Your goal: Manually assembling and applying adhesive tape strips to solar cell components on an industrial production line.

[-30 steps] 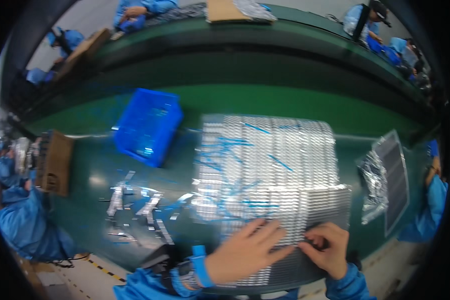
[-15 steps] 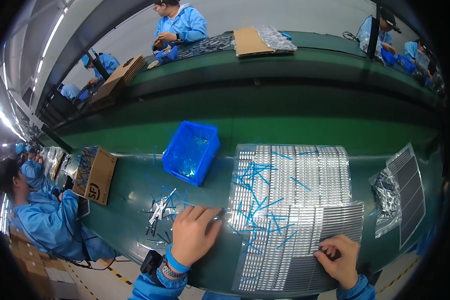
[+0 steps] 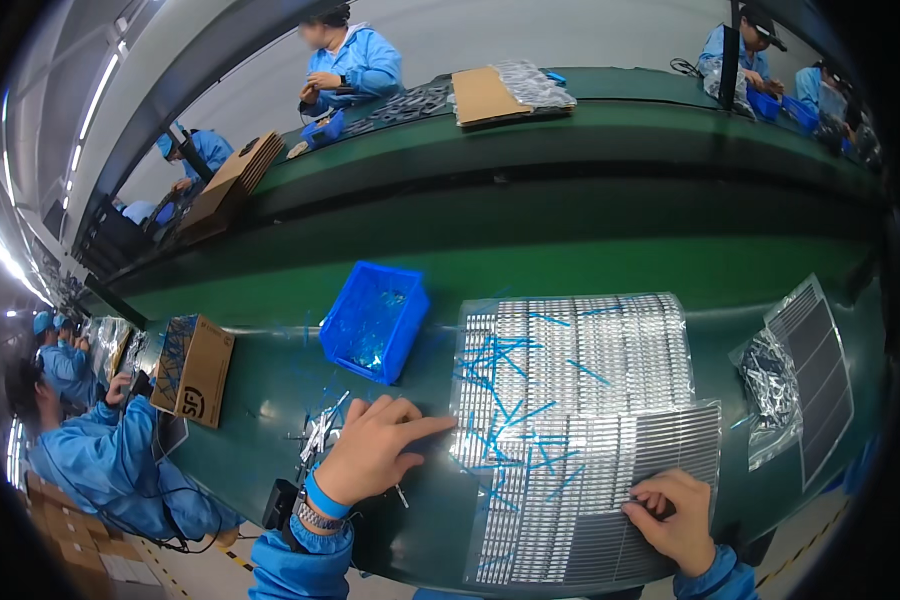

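Note:
My left hand (image 3: 372,452) is over the green bench, its index finger stretched toward the left edge of a sheet with rows of small silvery pieces (image 3: 610,350). Its thumb is apart from the index finger, and nothing shows between them. My right hand (image 3: 676,512) rests on a nearer, overlapping sheet (image 3: 676,440) with silvery rows and dark stripes. Its thumb and fingers are pinched together; anything between them is too small to make out. Thin blue strips (image 3: 505,400) lie scattered across the sheets. Beside my left hand is a loose pile of silvery strips (image 3: 322,428), partly covered.
A blue bin (image 3: 370,320) with small pieces stands beyond my left hand. A cardboard box (image 3: 198,372) is at the left. A bag of silvery strips (image 3: 770,390) lies on a dark-striped sheet (image 3: 816,360) at the right. Co-workers in blue sit left and across.
My left hand has shifted slightly left, its index finger now stretched out toward the sheet. My right hand stays nearly in place. The whole view has shifted slightly.

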`<state>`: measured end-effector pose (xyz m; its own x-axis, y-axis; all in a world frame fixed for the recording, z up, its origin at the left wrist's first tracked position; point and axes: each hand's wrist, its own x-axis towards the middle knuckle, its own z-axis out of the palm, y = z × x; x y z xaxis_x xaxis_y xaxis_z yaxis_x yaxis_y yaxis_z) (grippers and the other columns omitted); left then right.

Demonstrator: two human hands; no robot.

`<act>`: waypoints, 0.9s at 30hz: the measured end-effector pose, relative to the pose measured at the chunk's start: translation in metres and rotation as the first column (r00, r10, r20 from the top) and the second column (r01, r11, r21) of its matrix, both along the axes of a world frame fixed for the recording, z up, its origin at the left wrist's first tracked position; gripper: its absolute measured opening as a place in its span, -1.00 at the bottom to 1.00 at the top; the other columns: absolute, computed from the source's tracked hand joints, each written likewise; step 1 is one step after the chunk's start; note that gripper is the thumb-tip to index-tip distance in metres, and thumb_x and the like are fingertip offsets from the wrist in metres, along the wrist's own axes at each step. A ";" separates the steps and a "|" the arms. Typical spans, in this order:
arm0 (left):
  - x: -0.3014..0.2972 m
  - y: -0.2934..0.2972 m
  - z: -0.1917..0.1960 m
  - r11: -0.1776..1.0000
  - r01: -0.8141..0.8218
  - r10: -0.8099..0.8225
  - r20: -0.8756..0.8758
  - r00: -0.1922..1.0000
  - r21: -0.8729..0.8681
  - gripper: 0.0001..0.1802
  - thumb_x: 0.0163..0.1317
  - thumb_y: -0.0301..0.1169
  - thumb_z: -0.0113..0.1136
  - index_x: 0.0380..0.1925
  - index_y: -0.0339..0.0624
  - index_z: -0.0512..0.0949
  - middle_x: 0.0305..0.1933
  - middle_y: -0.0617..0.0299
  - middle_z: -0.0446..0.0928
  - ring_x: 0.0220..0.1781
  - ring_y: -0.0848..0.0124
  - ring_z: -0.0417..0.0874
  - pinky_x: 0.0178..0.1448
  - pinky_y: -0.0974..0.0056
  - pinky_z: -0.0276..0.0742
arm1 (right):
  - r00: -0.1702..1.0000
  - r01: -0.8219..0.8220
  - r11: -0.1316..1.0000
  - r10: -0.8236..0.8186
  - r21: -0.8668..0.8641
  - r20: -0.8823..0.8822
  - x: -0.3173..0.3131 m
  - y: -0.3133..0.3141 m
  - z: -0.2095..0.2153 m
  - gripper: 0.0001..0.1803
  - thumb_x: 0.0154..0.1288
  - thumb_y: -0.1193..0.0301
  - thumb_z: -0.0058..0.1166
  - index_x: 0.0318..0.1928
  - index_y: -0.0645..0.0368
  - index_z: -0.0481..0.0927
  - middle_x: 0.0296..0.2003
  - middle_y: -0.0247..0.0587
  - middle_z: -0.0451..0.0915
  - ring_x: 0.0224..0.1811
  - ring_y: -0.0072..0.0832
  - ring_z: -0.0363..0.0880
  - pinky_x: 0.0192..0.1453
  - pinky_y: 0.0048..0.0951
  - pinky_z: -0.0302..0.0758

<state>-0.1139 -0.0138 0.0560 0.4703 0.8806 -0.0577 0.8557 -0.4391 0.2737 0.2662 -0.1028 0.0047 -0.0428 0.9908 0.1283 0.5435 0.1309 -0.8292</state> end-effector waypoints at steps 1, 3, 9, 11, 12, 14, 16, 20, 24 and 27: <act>0.000 0.001 0.001 1.000 0.003 -0.003 -0.001 1.000 -0.001 -0.28 -0.04 -0.47 0.55 0.21 0.26 0.65 -0.10 0.34 0.54 0.00 0.26 0.53 0.04 0.08 0.25 | 1.000 0.003 1.000 -0.003 -0.001 -0.001 0.000 0.001 0.001 -0.74 -0.06 0.56 0.53 -0.29 0.20 0.76 -0.44 -0.28 0.62 -0.52 -0.62 0.51 -0.45 -0.59 0.41; 0.000 0.005 0.003 0.997 0.010 -0.013 -0.045 0.999 -0.074 -0.28 -0.04 -0.49 0.51 0.21 0.26 0.64 -0.05 0.32 0.55 0.08 0.27 0.54 0.09 0.10 0.27 | 1.000 -0.003 1.000 0.003 -0.004 0.005 -0.002 0.002 0.005 -0.75 -0.06 0.57 0.52 -0.30 0.21 0.76 -0.43 -0.27 0.62 -0.53 -0.63 0.50 -0.46 -0.59 0.41; -0.007 0.007 -0.004 0.998 0.010 -0.004 0.086 0.996 -0.062 -0.40 -0.07 -0.43 0.57 0.07 0.21 0.70 -0.06 0.34 0.54 0.07 0.25 0.54 0.10 0.07 0.29 | 0.998 -0.002 0.999 -0.001 -0.039 -0.056 -0.009 0.005 0.016 -0.76 -0.03 0.57 0.52 -0.29 0.22 0.77 -0.44 -0.27 0.62 -0.53 -0.63 0.50 -0.46 -0.59 0.42; -0.001 0.007 -0.001 1.000 0.016 -0.015 0.094 0.995 -0.014 -0.53 -0.06 -0.45 0.57 -0.07 0.08 0.69 -0.06 0.32 0.59 0.09 0.24 0.55 0.11 0.11 0.33 | 0.997 -0.001 0.997 -0.005 -0.073 -0.076 -0.010 0.008 0.025 -0.76 -0.03 0.56 0.52 -0.29 0.22 0.77 -0.44 -0.27 0.62 -0.53 -0.63 0.50 -0.46 -0.58 0.42; 0.000 0.007 -0.004 1.000 0.019 -0.021 0.113 0.993 0.015 -0.58 -0.05 -0.46 0.56 -0.12 0.04 0.68 -0.10 0.33 0.62 0.07 0.25 0.57 0.11 0.13 0.34 | 0.995 -0.002 0.994 -0.008 -0.107 -0.095 -0.010 0.008 0.030 -0.76 -0.03 0.56 0.52 -0.28 0.21 0.77 -0.43 -0.27 0.62 -0.53 -0.63 0.50 -0.46 -0.58 0.42; -0.006 0.005 -0.013 0.999 0.035 -0.038 0.160 0.986 0.025 -0.61 -0.04 -0.48 0.55 -0.15 -0.01 0.67 -0.14 0.32 0.67 0.01 0.25 0.62 0.12 0.14 0.37 | 0.993 0.000 0.995 -0.012 -0.098 -0.120 -0.013 0.010 0.036 -0.76 -0.02 0.56 0.52 -0.28 0.21 0.77 -0.44 -0.28 0.62 -0.53 -0.63 0.49 -0.45 -0.58 0.42; -0.009 0.000 -0.010 0.999 0.033 -0.039 0.202 0.979 0.032 -0.64 -0.02 -0.49 0.54 -0.18 -0.06 0.66 -0.17 0.32 0.71 -0.05 0.25 0.67 0.12 0.16 0.39 | 0.989 -0.039 0.996 0.028 -0.075 -0.143 -0.025 0.019 0.053 -0.76 -0.02 0.56 0.52 -0.27 0.21 0.77 -0.45 -0.28 0.62 -0.53 -0.63 0.49 -0.44 -0.57 0.42; 0.032 -0.015 0.030 0.998 -0.061 0.053 0.447 0.893 0.005 -0.78 0.02 -0.52 0.54 -0.34 -0.17 0.67 -0.11 0.16 0.78 -0.14 0.21 0.78 0.11 0.16 0.53 | 0.999 -0.030 0.999 0.029 -0.031 -0.029 0.001 0.003 0.003 -0.75 -0.02 0.56 0.52 -0.27 0.21 0.77 -0.44 -0.28 0.63 -0.53 -0.63 0.49 -0.44 -0.58 0.42; 0.105 -0.020 0.030 0.958 0.236 -0.287 0.616 0.733 0.166 -0.81 0.06 -0.48 0.53 -0.37 -0.26 0.67 -0.11 0.00 0.74 0.01 0.12 0.75 0.10 0.07 0.65 | 0.975 0.013 0.995 -0.035 -0.101 -0.222 0.012 -0.001 0.015 -0.78 0.09 0.54 0.49 -0.26 0.32 0.73 -0.42 -0.23 0.65 -0.50 -0.63 0.54 -0.42 -0.56 0.45; 0.132 -0.024 0.006 0.934 0.262 -0.356 0.641 0.680 0.241 -0.84 0.07 -0.50 0.50 -0.38 -0.26 0.68 -0.15 0.05 0.72 0.10 0.14 0.72 0.12 0.05 0.64 | 0.980 -0.038 0.998 0.027 -0.051 -0.199 0.004 -0.001 0.037 -0.77 0.18 0.49 0.44 -0.21 0.39 0.72 -0.38 -0.15 0.70 -0.42 -0.55 0.65 -0.30 -0.53 0.58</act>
